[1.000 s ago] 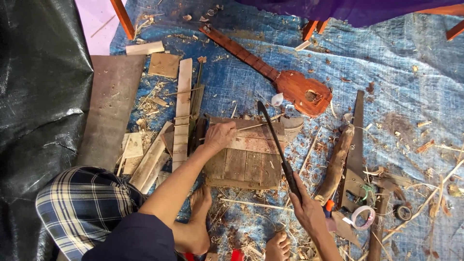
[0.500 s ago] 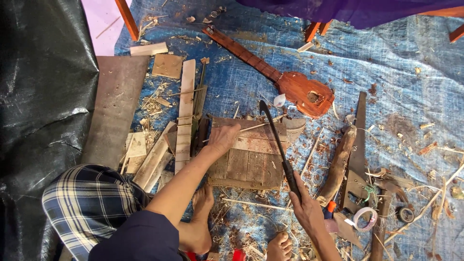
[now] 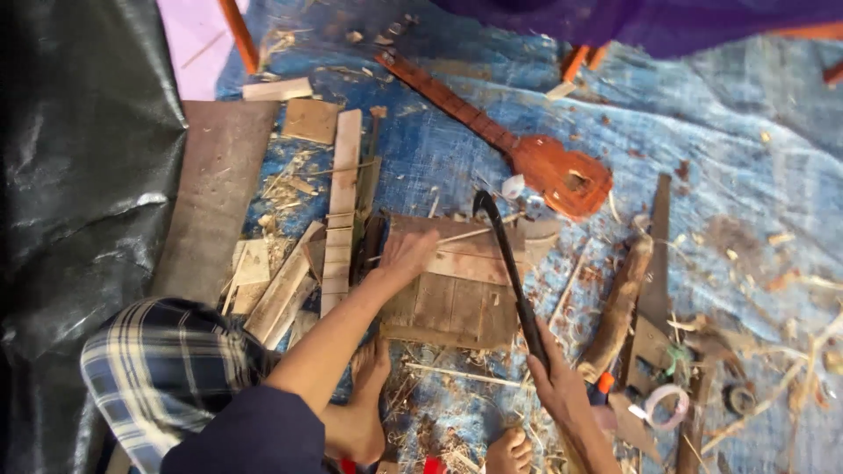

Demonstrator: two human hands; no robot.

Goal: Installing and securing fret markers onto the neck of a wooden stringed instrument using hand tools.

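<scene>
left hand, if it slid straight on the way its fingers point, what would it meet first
Probably the thin pale stick lying across the wooden slab just beyond the left hand, then the dark curved blade; depth is unclear from overhead.

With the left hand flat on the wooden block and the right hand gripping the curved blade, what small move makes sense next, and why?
Probably bring the blade down onto the wooden block. The right hand grips its handle, the hooked tip sits above the block's far edge, and the left hand presses the block flat on the blue tarp. Keeping the left fingers away from the blade looks wise.
</scene>
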